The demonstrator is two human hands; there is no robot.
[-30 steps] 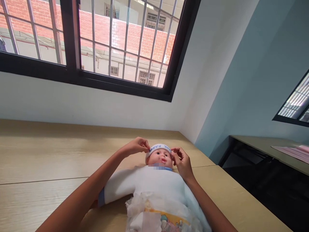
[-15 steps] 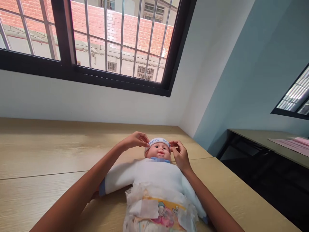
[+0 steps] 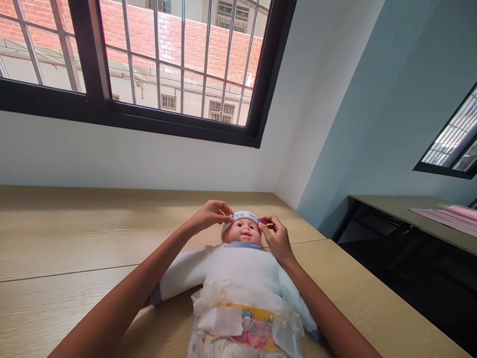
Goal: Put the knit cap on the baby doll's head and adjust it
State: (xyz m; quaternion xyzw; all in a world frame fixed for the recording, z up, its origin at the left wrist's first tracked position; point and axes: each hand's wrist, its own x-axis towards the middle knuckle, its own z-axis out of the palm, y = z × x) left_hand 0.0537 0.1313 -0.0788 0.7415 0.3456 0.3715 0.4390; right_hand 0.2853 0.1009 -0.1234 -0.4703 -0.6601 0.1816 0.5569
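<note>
Head view: both hands pinch a white headband (image 3: 244,216) on a baby doll (image 3: 241,232) lying on a pale wood table (image 3: 74,233).

The doll lies face up at 6 o'clock in the view, crown toward 12. The left hand (image 3: 210,216) sits at 9 o'clock of the head, its curled fingers (image 3: 225,209) closed on one end of the band; the right hand (image 3: 275,238) sits at 3 o'clock, pinching the other end. The doll looks light, with a firm vinyl head and a soft padded white garment (image 3: 223,271), so the band's soft edges seem the best hold. The disposable diaper (image 3: 244,323) at its waist looks thin and crumpled, likely to tear if pulled. A second table (image 3: 380,206) with pink sheets (image 3: 447,215) stands at 3 o'clock.
</note>
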